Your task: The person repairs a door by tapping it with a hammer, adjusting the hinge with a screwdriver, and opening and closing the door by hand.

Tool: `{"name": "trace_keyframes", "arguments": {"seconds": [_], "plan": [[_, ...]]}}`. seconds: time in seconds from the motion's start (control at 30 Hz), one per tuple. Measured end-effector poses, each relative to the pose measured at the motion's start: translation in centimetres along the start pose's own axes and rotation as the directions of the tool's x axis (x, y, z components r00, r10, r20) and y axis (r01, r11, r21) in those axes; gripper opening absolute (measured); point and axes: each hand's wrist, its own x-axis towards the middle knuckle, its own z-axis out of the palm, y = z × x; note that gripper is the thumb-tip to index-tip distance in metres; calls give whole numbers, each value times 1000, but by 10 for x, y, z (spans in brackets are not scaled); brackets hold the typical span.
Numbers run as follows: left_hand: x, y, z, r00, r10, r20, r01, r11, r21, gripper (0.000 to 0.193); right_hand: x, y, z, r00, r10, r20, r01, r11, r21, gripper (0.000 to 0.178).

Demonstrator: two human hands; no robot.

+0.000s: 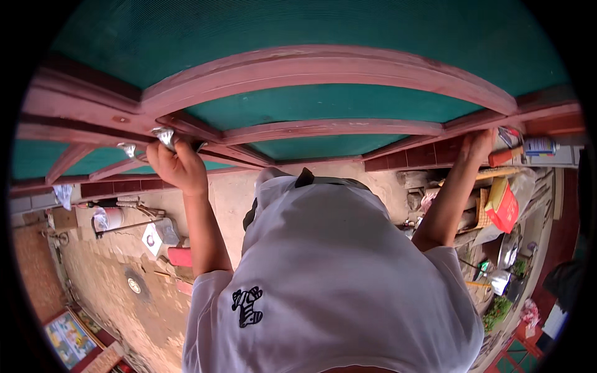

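Note:
In front of me stands a screen door [323,67] with a reddish-brown wooden frame and green mesh panels. My left hand [177,163] is closed round a shiny metal handle [163,137] on the door's left upright. To its left, a second metal handle [127,150] sits on the adjoining framed panel. With the arm stretched out, my right hand [479,148] grips the right side of the door frame [457,135]. Some of its fingers are hidden at the frame's edge. Both arms come out of a white short-sleeved shirt [348,267].
Left, a white bucket [108,217], a long-handled tool [127,228] and a red box-like object [180,257] lie on the worn ground. Right, a red and yellow bag [501,205], wood pieces, metal pots and green plants [496,313] crowd along the wall.

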Motion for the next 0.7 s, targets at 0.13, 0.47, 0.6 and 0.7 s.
{"name": "trace_keyframes", "arguments": {"seconds": [0.13, 0.47, 0.6, 0.7], "plan": [[1, 11, 2, 999, -34, 40, 32, 998, 45, 16, -6, -7, 9, 999, -13, -43, 14, 1000, 24, 28], [1, 16, 0, 986, -114, 121, 101, 989, 112, 27, -9, -16, 11, 993, 111, -40, -113, 992, -53, 23], [-1, -10, -10, 944, -234, 233, 171, 950, 262, 30, -12, -26, 17, 986, 115, -119, -136, 972, -193, 23], [-3, -1, -2, 971, -148, 189, 122, 982, 145, 30, -11, -19, 21, 989, -19, -145, -27, 951, -309, 22]]}}
